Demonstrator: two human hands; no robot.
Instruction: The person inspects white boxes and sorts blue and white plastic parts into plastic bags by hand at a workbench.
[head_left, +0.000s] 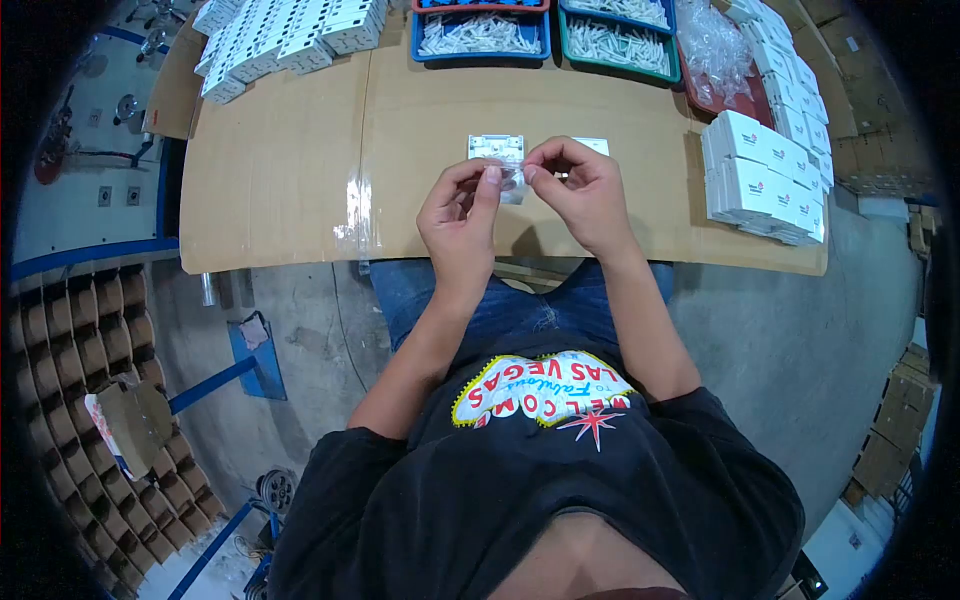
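Note:
My left hand (458, 212) and my right hand (587, 195) meet above the near edge of the cardboard-covered table. Thumb and fingers of each are pinched on a small clear plastic bag (512, 186), stretched between them; its contents are too small to make out. Just beyond my left fingertips lies a white plastic part (496, 147) with molded details, partly covered by the hand. Behind my right hand, a second white piece (594, 145) shows only in part.
Blue tray (480, 55) and green tray (620, 70) hold many small white parts at the back. Clear bags (716, 50) fill a red tray (735, 108). White boxes (765, 190) are stacked at right; white molded units (290, 35) stand in rows at back left.

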